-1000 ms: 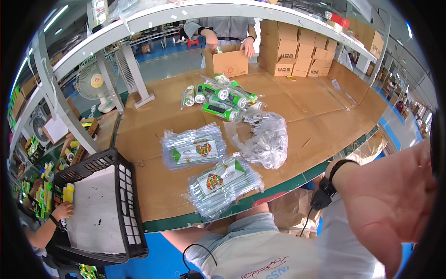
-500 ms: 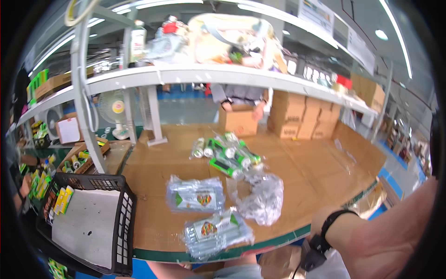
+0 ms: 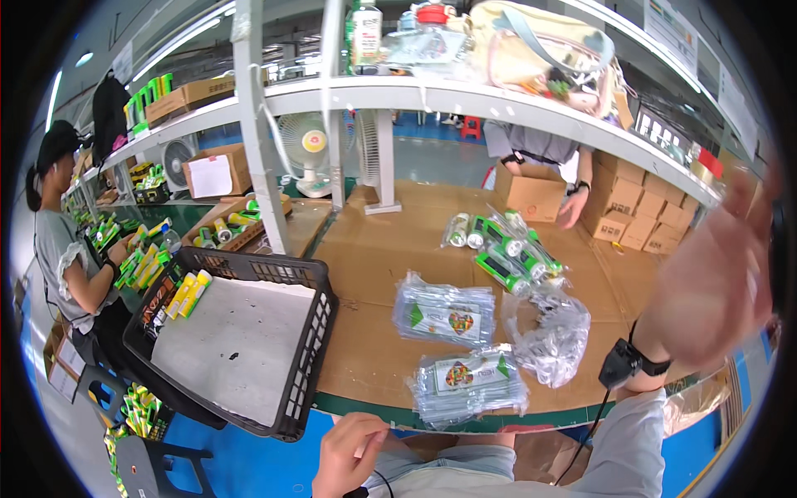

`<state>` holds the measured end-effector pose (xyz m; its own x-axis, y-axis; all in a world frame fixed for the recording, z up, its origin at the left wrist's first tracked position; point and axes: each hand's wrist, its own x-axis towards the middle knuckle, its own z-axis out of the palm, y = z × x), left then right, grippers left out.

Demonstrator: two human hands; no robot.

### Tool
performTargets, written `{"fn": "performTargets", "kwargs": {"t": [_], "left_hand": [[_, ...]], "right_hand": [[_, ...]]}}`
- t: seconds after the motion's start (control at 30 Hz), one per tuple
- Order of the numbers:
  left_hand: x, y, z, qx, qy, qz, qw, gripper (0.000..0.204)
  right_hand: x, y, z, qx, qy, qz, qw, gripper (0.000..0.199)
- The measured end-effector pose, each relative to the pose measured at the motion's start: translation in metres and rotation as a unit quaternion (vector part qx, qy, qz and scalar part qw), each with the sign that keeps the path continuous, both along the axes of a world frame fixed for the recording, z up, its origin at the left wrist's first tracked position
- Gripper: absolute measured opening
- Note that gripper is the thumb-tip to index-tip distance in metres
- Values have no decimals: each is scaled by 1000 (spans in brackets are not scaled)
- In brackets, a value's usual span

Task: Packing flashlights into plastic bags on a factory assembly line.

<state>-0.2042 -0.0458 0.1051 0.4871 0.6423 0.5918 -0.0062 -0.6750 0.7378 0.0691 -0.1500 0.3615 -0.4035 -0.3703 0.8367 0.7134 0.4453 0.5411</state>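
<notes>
My left hand (image 3: 353, 452) hovers at the table's front edge, beside the black crate, its fingers loosely bent and nothing seen in it. On the right, my right hand (image 3: 718, 266) is raised close to the camera, a black strapped device (image 3: 624, 365) on its wrist; its fingers are smeared. Two clear packs of flat pouches with printed labels, a far pack (image 3: 446, 311) and a near pack (image 3: 469, 382), lie on the cardboard-covered table. Beside them is a crumpled clear plastic bag (image 3: 558, 336). Behind sit several wrapped green-and-white flashlights (image 3: 506, 253).
The black crate (image 3: 311, 349), lined with grey sheet, holds a few yellow tubes (image 3: 189, 295) at the left. A metal post (image 3: 259, 124) and overhead shelf (image 3: 498, 100) frame the table. Across it a person handles an open carton (image 3: 531, 195); another person (image 3: 70, 257) works at left.
The view has swung left, bringing the crate and left co-worker further in. My left hand has come into view at the front edge. My right hand is now visible, raised at the right.
</notes>
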Motion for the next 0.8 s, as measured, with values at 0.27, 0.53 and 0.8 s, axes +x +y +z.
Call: {"fn": "performTargets", "kwargs": {"t": [0.27, 0.53, 0.8], "left_hand": [[-77, 29, -78, -126, 219, -20, 967, 18], [-131, 35, -159, -121, 237, 85, 960, 22], [-170, -5, -230, -149, 266, 204, 930, 26]], "right_hand": [[64, 233, 74, -555, 119, -64, 821, 22], [91, 413, 147, -325, 157, -386, 849, 80], [100, 508, 154, -461, 251, -430, 735, 117]]}}
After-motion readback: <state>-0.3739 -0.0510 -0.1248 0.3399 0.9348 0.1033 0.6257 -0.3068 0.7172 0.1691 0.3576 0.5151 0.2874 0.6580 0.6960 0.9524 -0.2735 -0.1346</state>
